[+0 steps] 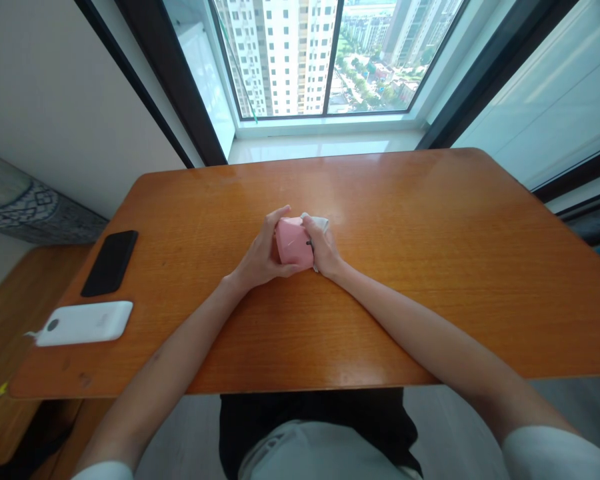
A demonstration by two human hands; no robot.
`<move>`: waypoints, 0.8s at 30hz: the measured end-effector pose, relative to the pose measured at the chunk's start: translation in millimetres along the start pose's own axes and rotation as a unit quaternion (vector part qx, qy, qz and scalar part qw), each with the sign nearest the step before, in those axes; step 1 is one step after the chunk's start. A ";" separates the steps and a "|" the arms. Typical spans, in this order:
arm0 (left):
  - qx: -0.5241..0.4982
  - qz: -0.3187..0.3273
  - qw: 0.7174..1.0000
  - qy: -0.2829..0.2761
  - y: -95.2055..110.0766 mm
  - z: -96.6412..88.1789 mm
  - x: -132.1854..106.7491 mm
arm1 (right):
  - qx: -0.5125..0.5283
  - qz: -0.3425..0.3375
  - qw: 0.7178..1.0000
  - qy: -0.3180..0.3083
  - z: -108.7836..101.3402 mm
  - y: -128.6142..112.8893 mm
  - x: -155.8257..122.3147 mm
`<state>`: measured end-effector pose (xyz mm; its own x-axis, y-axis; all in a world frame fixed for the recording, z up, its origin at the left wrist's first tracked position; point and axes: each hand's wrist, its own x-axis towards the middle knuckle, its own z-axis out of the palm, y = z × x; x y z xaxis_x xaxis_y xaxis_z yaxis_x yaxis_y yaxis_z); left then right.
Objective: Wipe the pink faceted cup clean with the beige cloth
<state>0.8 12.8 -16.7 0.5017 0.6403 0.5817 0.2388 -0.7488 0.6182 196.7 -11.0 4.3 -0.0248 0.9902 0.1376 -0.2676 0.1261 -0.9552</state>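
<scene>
A small pink box-like object point(293, 243) is held between both hands above the middle of the wooden table point(405, 220). My left hand point(265, 255) wraps around its left side, thumb along the lower edge and fingers at the top. On the right, my right hand point(324, 245) grips a white cloth or tissue point(321, 223) and presses it against the pink object's right side. A small dark detail shows near the right fingers; I cannot make it out. The fingers hide part of the cloth.
A black phone point(110, 263) lies at the table's left side. Nearer the front left corner is a white power bank point(85, 323) with a cable at its left end. Beyond the far edge stands a window point(325, 60). A patterned fabric point(35, 200) hangs at left.
</scene>
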 end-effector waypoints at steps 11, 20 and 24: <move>0.017 -0.018 1.000 0.013 18.7 -4.5 8.7 | -0.009 -0.025 1.000 0.011 -1.6 6.5 3.3; 0.014 0.002 0.999 0.031 4.6 -4.4 2.6 | -0.001 -0.002 1.000 0.003 -0.7 4.0 3.5; 0.166 0.161 0.968 0.096 30.3 -5.8 10.3 | -0.005 -0.007 1.000 -0.003 -0.2 -1.6 1.5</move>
<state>8.4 -2.3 11.1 0.4376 0.3612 0.8234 0.3658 -0.9081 0.2039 197.3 -9.7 6.0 -0.0280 0.9880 0.1518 -0.2587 0.1395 -0.9558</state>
